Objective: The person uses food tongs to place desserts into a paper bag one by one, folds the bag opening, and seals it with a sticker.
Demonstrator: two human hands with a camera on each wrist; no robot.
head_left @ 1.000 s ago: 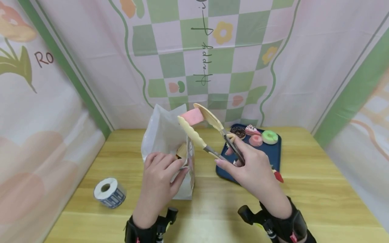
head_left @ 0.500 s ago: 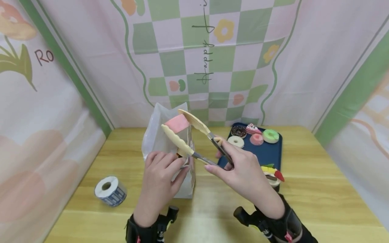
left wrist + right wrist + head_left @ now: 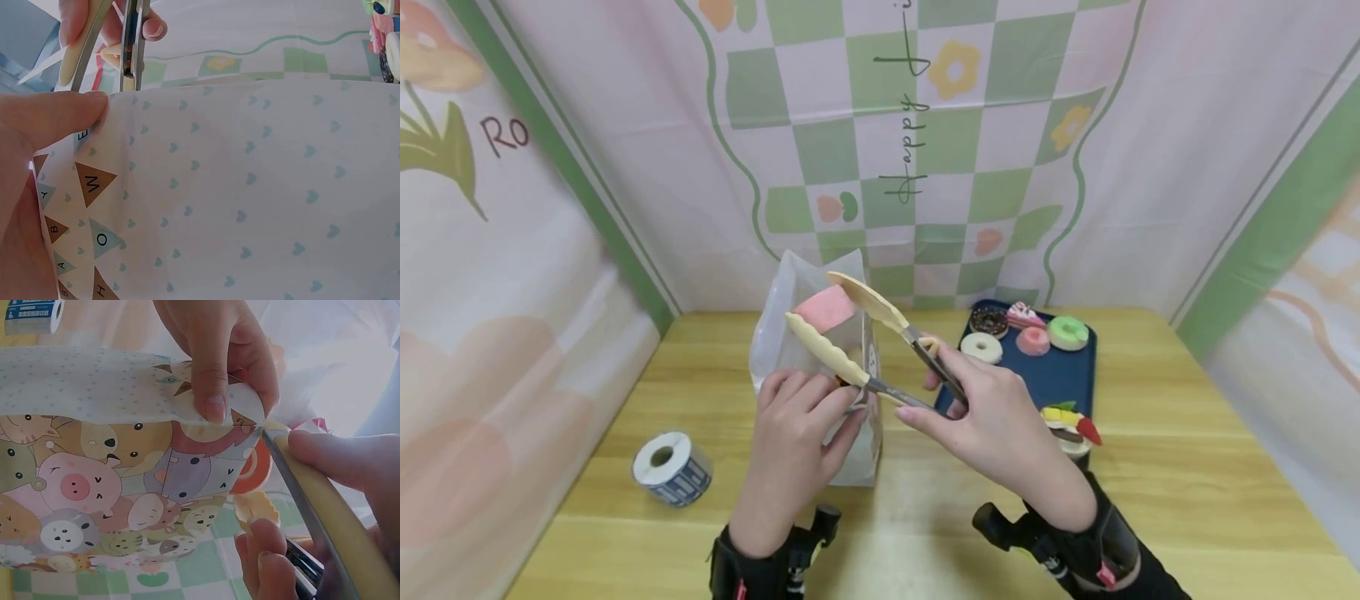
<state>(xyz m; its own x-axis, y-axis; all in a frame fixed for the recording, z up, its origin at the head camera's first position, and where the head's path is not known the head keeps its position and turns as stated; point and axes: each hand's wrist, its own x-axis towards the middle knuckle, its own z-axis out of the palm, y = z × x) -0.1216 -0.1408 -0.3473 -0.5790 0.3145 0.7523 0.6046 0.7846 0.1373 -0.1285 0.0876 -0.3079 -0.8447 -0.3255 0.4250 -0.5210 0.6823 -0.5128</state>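
My left hand [image 3: 797, 450] pinches the near rim of a white paper bag [image 3: 767, 342], thumb and fingers on either side of it. Blue hearts and cartoon animals are printed on the bag [image 3: 81, 494], as the right wrist view shows. My right hand [image 3: 1000, 425] grips a pair of tongs [image 3: 831, 354] with cream scalloped tips and metal arms. Between the tips sits a pink block [image 3: 826, 308], like a small piece of cake, above the bag's mouth. Something brown inside the bag is mostly hidden behind the left fingers and the tongs.
A dark blue tray [image 3: 1048, 383] at the right bears a chocolate donut [image 3: 988, 322], a white donut [image 3: 981, 348], a green donut [image 3: 1067, 333] and other sweets. A fruit-topped cake [image 3: 1071, 429] is near its front edge. At the left stands a label roll [image 3: 672, 467].
My right hand has moved left, carrying the tongs and pink block from the bag's right edge to over its mouth. The left hand has stayed on the rim.
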